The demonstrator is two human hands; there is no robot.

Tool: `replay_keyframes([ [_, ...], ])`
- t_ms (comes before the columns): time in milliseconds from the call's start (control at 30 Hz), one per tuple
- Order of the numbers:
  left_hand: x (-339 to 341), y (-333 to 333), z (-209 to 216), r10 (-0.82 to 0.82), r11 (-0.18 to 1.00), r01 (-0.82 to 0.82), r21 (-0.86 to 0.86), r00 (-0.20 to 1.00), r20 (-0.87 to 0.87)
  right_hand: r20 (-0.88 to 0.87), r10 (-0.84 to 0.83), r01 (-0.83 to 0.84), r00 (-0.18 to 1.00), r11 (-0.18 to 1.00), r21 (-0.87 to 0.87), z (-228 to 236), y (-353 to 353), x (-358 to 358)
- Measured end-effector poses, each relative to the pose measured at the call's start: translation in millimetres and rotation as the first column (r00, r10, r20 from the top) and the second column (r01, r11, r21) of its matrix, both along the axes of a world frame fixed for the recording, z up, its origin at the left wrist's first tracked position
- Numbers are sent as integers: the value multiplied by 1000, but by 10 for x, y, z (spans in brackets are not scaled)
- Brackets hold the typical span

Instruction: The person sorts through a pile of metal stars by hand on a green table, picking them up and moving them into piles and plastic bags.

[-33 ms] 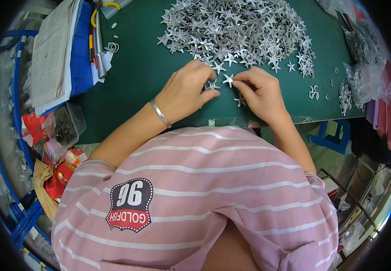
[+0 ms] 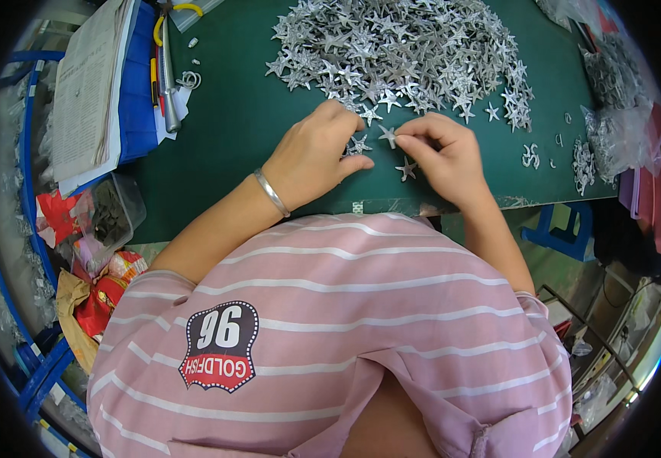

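My right hand pinches one silver starfish-shaped metal piece between thumb and index finger, above the green table. Just below those fingertips, another silver starfish piece lies on the table. My left hand, with a bangle at its wrist, rests to the left, thumb and index finger apart. In that gap sit a few starfish pieces; its other fingers are hidden beneath the hand. Beyond both hands spreads a big heap of the same starfish pieces.
Left on the table are a blue tray with papers and several tools. A clear plastic box stands near its left edge. To the right lie small metal hooks and plastic bags of metal parts. A blue stool stands below.
My right hand has shifted slightly right, and the starfish in it has tilted. The starfish piece below its fingers shows more fully. My left hand has barely moved.
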State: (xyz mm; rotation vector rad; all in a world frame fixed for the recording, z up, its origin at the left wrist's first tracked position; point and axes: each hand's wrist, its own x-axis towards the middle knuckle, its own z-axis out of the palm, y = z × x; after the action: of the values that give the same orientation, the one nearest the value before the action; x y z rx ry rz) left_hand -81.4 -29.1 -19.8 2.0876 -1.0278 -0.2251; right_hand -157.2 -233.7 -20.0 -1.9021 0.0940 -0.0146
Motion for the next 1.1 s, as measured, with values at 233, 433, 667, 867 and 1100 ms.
replay_keyframes([
  [233, -17, -3, -64, -27, 999, 26, 25, 999, 43, -191, 61, 66, 980, 800, 596, 60, -75, 141],
  [433, -30, 4, -39, 20, 997, -29, 72, 993, 119, 178, 83, 10, 981, 882, -471, -98, 166, 236],
  [667, 25, 79, 7, 55, 998, -58, -23, 994, -92, 96, 224, -103, 970, 734, -672, 212, 58, 55],
  [867, 57, 171, 74, 187, 975, -192, -109, 981, -53, -41, 39, -32, 998, 986, 163, 337, -10, 34],
  [1100, 1, 41, -82, 143, 990, -142, -8, 985, 100, -77, 190, -203, 979, 951, -231, 216, 149, -20],
])
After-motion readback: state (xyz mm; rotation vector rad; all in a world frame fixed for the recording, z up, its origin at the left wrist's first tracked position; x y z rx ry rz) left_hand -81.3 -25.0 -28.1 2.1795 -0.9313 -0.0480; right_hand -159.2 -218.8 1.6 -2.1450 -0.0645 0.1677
